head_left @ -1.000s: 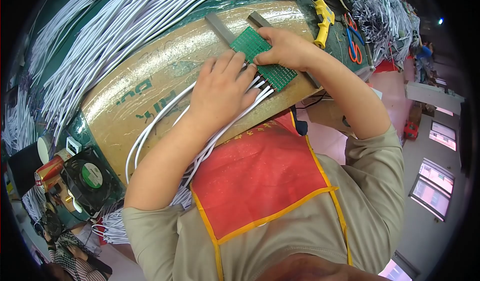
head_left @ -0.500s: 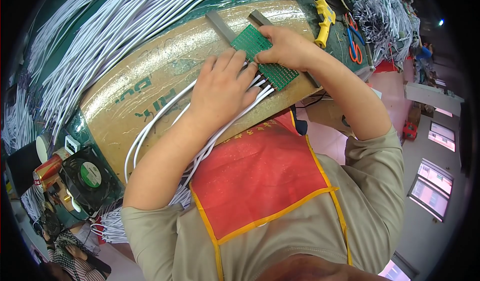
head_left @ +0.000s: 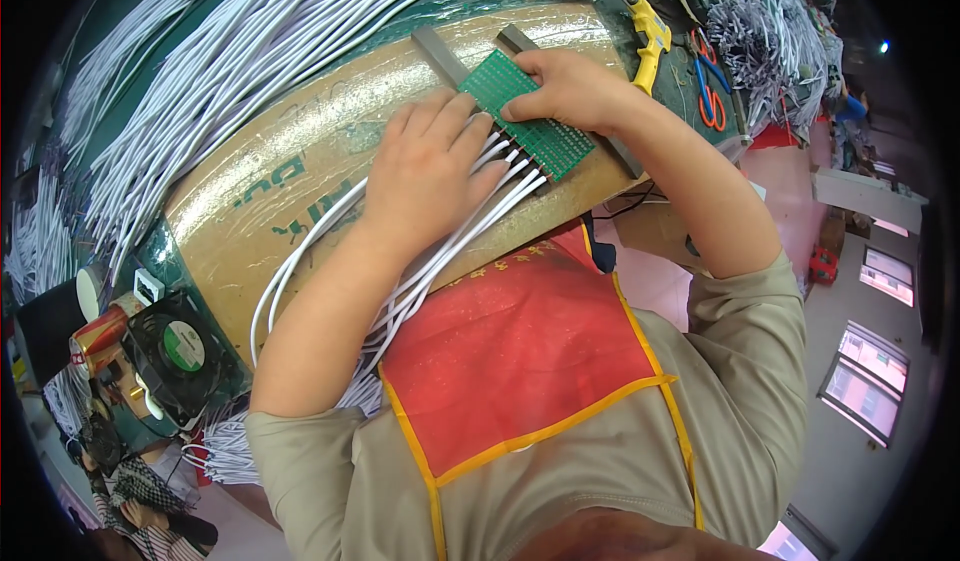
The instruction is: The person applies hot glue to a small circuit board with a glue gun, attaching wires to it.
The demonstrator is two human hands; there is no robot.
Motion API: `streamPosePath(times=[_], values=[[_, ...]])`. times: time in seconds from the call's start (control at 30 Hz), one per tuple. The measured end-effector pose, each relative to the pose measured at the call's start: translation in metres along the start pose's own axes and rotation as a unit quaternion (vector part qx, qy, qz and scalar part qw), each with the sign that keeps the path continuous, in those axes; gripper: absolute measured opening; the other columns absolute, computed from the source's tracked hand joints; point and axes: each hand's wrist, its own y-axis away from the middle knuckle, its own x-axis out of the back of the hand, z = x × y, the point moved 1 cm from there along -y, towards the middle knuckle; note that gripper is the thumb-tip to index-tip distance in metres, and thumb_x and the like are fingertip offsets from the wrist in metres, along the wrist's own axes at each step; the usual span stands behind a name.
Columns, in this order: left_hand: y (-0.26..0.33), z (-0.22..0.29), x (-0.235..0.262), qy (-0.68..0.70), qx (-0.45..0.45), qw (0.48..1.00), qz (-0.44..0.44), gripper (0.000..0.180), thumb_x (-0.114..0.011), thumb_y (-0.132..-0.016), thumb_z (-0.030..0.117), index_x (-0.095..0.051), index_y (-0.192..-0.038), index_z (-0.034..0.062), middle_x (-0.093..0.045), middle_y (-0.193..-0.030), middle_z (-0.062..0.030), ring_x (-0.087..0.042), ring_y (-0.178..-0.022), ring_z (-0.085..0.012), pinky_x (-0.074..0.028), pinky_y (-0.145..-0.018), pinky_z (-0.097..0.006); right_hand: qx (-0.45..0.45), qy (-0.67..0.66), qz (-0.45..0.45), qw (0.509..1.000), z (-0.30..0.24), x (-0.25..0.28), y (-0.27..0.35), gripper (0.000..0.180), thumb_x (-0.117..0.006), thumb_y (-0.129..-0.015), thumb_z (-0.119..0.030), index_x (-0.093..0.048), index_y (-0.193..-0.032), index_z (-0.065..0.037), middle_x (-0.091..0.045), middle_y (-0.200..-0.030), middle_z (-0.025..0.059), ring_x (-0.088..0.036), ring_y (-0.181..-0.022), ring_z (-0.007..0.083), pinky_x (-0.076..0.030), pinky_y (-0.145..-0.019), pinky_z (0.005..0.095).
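A green perforated circuit board point(head_left: 560, 146) lies slantwise across two grey bars point(head_left: 438, 56). My right hand point(head_left: 575, 91) grips it at the far right edge, thumb on the top face and fingers over the edge. White cables point(head_left: 455, 251) run side by side to the board's near left edge, where their dark ends meet it. My left hand point(head_left: 420, 171) is closed over the upper cables, its fingers bent close to that edge and its thumb lying across the cables. Its fingertips are partly hidden, as is how many cables it holds.
Brown cardboard point(head_left: 240, 231) covers the bench beneath the work. Long white cable bundles point(head_left: 220, 81) lie at the far left. A yellow glue gun point(head_left: 652, 41) and orange-handled pliers point(head_left: 712, 106) lie to the right. A black fan point(head_left: 178, 356) stands at the left near corner.
My left hand has drawn back slightly to the left from the board's edge, showing more of the cable ends. My right thumb has shifted a little left on the board.
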Motion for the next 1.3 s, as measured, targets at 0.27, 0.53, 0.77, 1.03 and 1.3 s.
streamPosePath(times=[0.27, 0.53, 0.77, 1.03, 1.3], values=[[0.001, 0.000, -0.003, -0.004, -0.005, 1.000, -0.021, 0.047, -0.081, -0.077, 0.027, -0.071, -0.117, 0.0053, -0.066, -0.128, -0.0114, -0.059, -0.124, -0.0311, -0.047, -0.103, -0.045, -0.006, -0.037, -0.004, 0.999, 0.013, -0.001, -0.009, 0.032, -0.078, -0.083, -0.011, -0.069, -0.111, 0.001, -0.073, -0.092, 0.0068, -0.068, -0.076, 0.0129, -0.057, -0.069, 0.0283], [0.002, 0.000, -0.006, -0.002, -0.010, 1.000, -0.018, 0.045, -0.075, -0.082, 0.031, -0.069, -0.116, 0.0026, -0.064, -0.126, -0.0130, -0.057, -0.127, -0.0310, -0.043, -0.108, -0.048, -0.073, -0.203, -0.033, 0.976, 0.001, -0.004, -0.007, 0.027, -0.079, -0.082, -0.010, -0.071, -0.105, 0.001, -0.073, -0.088, 0.0081, -0.069, -0.071, 0.0143, -0.059, -0.065, 0.0294], [0.003, 0.000, -0.006, -0.007, -0.018, 1.000, -0.020, 0.044, -0.074, -0.083, 0.031, -0.069, -0.117, 0.0025, -0.064, -0.128, -0.0125, -0.056, -0.128, -0.0304, -0.043, -0.110, -0.047, -0.065, -0.207, -0.027, 0.976, 0.005, -0.006, -0.012, 0.026, -0.079, -0.082, -0.009, -0.070, -0.105, 0.001, -0.073, -0.088, 0.0083, -0.070, -0.071, 0.0148, -0.059, -0.065, 0.0299], [0.000, 0.001, -0.005, 0.001, -0.011, 1.000, -0.027, 0.041, -0.075, -0.083, 0.024, -0.070, -0.118, 0.0032, -0.067, -0.126, -0.0111, -0.059, -0.126, -0.0307, -0.044, -0.108, -0.046, -0.037, -0.145, 0.000, 0.989, 0.005, -0.007, -0.012, 0.024, -0.079, -0.082, -0.010, -0.071, -0.102, 0.001, -0.073, -0.085, 0.0069, -0.068, -0.068, 0.0134, -0.057, -0.062, 0.0288], [0.000, -0.001, -0.007, 0.009, -0.019, 1.000, -0.011, 0.038, -0.074, -0.082, 0.019, -0.070, -0.116, 0.0015, -0.068, -0.124, -0.0116, -0.061, -0.122, -0.0309, -0.048, -0.104, -0.044, -0.018, -0.055, 0.029, 0.998, -0.003, -0.008, -0.007, 0.024, -0.078, -0.083, -0.014, -0.072, -0.101, 0.000, -0.072, -0.083, 0.0051, -0.065, -0.067, 0.0116, -0.055, -0.063, 0.0289]])
